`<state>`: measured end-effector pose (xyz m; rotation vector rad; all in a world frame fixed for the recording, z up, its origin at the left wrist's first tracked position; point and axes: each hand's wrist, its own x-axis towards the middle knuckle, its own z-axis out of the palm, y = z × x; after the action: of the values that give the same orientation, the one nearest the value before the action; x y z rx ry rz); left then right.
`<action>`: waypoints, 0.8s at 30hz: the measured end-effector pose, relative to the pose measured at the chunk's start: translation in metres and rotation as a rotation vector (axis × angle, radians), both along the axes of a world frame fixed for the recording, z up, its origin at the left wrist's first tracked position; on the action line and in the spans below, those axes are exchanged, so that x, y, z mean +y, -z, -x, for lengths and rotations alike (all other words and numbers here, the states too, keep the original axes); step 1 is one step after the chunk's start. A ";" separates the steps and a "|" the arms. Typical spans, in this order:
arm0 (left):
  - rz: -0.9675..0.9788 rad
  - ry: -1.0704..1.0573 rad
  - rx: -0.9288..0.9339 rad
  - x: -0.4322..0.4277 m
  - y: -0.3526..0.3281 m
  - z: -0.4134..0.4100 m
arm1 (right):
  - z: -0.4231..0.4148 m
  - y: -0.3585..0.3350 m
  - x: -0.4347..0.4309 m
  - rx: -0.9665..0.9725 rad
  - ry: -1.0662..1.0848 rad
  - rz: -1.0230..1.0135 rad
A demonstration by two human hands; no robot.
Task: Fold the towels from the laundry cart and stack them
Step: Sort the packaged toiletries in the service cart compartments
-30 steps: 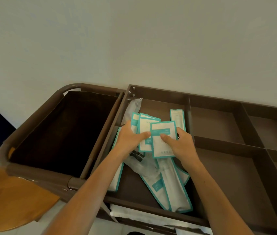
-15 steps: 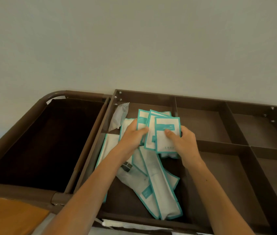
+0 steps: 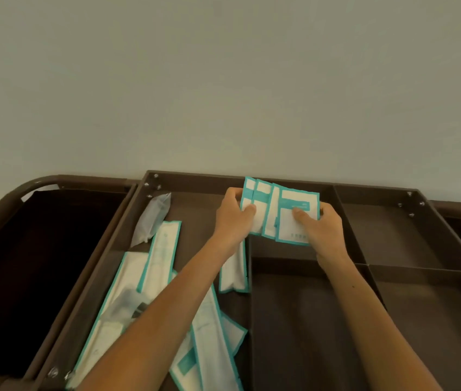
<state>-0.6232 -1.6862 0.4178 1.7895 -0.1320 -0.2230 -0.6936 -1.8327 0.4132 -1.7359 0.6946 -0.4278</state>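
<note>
Both my hands hold a fanned bunch of small white packets with teal borders [image 3: 294, 218] above the far middle compartment of the brown cart tray [image 3: 347, 221]. My left hand [image 3: 233, 215] pinches the left end of the bunch. My right hand [image 3: 321, 227] grips the front packet, thumb on its face. No towels are visible in the cart.
Long teal-edged white sachets [image 3: 161, 255] and a clear plastic bag [image 3: 153, 218] lie in the left compartment of the tray. A dark laundry bag [image 3: 34, 266] hangs open at the left. The right compartments [image 3: 404, 244] hold nothing. A plain wall rises behind.
Both hands have carried the bunch of packets up and to the right, from over the left compartment to the far middle one. My view has tilted upward.
</note>
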 end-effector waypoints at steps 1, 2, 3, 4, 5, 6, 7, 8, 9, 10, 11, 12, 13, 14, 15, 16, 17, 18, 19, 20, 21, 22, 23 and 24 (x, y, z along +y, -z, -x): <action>-0.032 0.010 0.000 -0.011 0.001 -0.002 | -0.003 0.002 -0.010 0.015 -0.005 0.014; -0.071 0.028 0.006 -0.021 0.002 -0.004 | -0.007 0.004 -0.020 0.035 -0.015 0.031; -0.108 0.046 0.013 -0.030 0.004 -0.006 | -0.011 0.008 -0.029 0.060 -0.026 0.047; -0.148 0.061 0.021 -0.040 0.007 -0.008 | -0.015 0.013 -0.037 0.088 -0.038 0.062; -0.179 0.070 0.024 -0.048 0.010 -0.010 | -0.019 0.018 -0.044 0.120 -0.050 0.074; -0.217 0.077 0.028 -0.056 0.013 -0.012 | -0.024 0.024 -0.049 0.155 -0.058 0.084; -0.258 0.079 0.026 -0.062 0.016 -0.014 | -0.029 0.029 -0.054 0.192 -0.059 0.089; -0.311 0.086 0.020 -0.068 0.018 -0.016 | -0.033 0.032 -0.056 0.232 -0.058 0.090; -0.383 0.100 -0.003 -0.073 0.021 -0.018 | -0.037 0.034 -0.057 0.277 -0.061 0.090; -0.479 0.131 -0.031 -0.077 0.024 -0.020 | -0.041 0.036 -0.058 0.323 -0.070 0.117; -0.584 0.171 -0.064 -0.080 0.028 -0.021 | -0.043 0.039 -0.060 0.366 -0.088 0.183; -0.691 0.213 -0.094 -0.082 0.032 -0.021 | -0.043 0.041 -0.062 0.401 -0.111 0.290; -0.777 0.253 -0.131 -0.084 0.035 -0.020 | -0.042 0.042 -0.065 0.418 -0.140 0.410; -0.841 0.304 -0.169 -0.085 0.038 -0.020 | -0.041 0.042 -0.067 0.419 -0.182 0.514; -0.882 0.367 -0.199 -0.086 0.041 -0.020 | -0.039 0.042 -0.069 0.405 -0.241 0.584; -0.915 0.434 -0.213 -0.087 0.044 -0.020 | -0.038 0.043 -0.071 0.390 -0.316 0.635; -0.953 0.498 -0.219 -0.087 0.046 -0.019 | -0.037 0.044 -0.073 0.394 -0.395 0.690; -0.991 0.542 -0.219 -0.088 0.047 -0.018 | -0.036 0.045 -0.074 0.431 -0.470 0.740; -1.026 0.561 -0.224 -0.088 0.049 -0.017 | -0.036 0.046 -0.075 0.488 -0.534 0.776; -1.054 0.562 -0.243 -0.090 0.050 -0.018 | -0.035 0.046 -0.077 0.551 -0.584 0.796; -1.080 0.551 -0.269 -0.091 0.051 -0.018 | -0.035 0.047 -0.079 0.605 -0.617 0.808; -1.104 0.534 -0.291 -0.092 0.051 -0.017 | -0.034 0.048 -0.081 0.638 -0.632 0.822; -1.124 0.510 -0.306 -0.094 0.052 -0.017 | -0.035 0.049 -0.084 0.650 -0.628 0.836; -1.141 0.483 -0.314 -0.095 0.052 -0.018 | -0.036 0.049 -0.086 0.645 -0.611 0.849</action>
<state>-0.6056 -1.7812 0.3653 2.9038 -0.7919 -0.4070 -0.6580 -1.9190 0.3644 -2.8199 0.3796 0.3519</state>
